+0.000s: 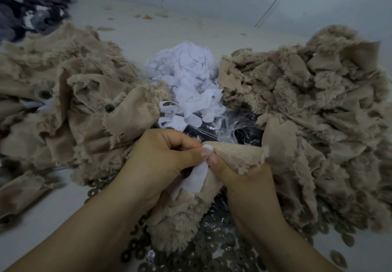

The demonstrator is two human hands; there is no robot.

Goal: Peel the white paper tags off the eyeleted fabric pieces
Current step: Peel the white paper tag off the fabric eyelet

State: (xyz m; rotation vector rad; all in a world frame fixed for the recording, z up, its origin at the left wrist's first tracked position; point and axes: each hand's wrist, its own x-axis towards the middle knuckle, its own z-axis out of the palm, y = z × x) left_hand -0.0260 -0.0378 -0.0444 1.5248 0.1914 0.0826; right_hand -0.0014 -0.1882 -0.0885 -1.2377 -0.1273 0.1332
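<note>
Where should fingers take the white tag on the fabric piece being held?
Judging by its pose, take the white paper tag by its loose lower flap, coming from the left. That end already hangs free of the tan fabric piece, while the top stays pinned where the left hand and right hand meet.

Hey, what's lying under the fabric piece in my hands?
Under the fabric piece lie many dark metal rings scattered on the table, and crinkled clear plastic shows just beyond. Whatever sits directly below the fabric and hands is covered.
</note>
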